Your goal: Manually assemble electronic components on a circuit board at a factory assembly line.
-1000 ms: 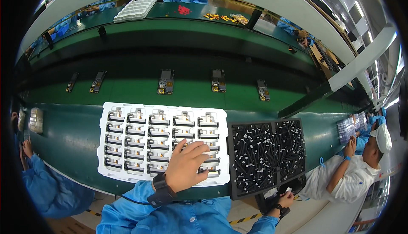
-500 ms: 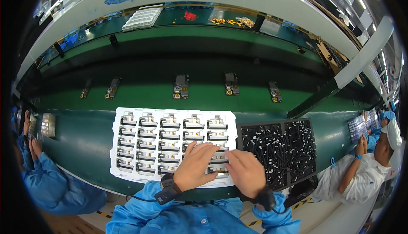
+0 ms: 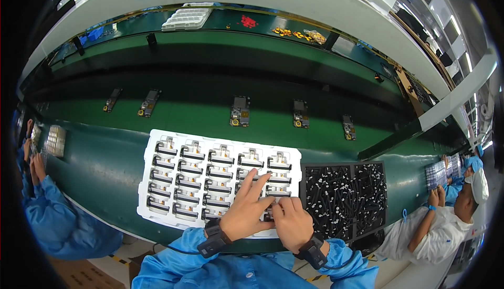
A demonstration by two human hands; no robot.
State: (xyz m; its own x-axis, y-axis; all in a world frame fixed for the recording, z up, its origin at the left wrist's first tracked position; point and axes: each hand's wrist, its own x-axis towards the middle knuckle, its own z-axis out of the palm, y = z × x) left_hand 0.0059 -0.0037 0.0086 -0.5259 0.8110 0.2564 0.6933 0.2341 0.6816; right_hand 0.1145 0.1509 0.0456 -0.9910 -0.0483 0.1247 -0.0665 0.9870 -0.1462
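- The left hand (image 3: pixel 245 213) is over the lower right part of a white tray (image 3: pixel 143 194), in the lower centre of the frame; its index and middle fingers are spread apart and point toward the upper right.
- The right hand (image 3: pixel 292 223) bends in from the lower right, over the tray's right-hand edge, its fingers curled and bunched close to the left hand's fingertips; whether they pinch anything cannot be told.
- The tray lies on a green desk (image 3: pixel 100 171). In its pockets sit rows of small parts with black bars (image 3: pixel 187 183) and pale metal pieces; the hands hide some at lower right.
- Just beside the tray, right of centre, stands a black bin (image 3: pixel 353 200) with two compartments, both full of loose black pieces (image 3: pixel 328 200) with whitish ends.
- Across the middle of the frame, five circuit boards (image 3: pixel 240 112) lie spaced apart in a row.
- Along the top, on a raised surface, are a stack of white trays (image 3: pixel 187 18), a red pile (image 3: pixel 249 22) and scattered yellow-orange pieces (image 3: pixel 291 33).
- At the left edge is a co-worker in blue (image 3: pixel 65 213); at the right edge, a co-worker in white (image 3: pixel 438 231).
- Each wrist wears a black device (image 3: pixel 214 239).
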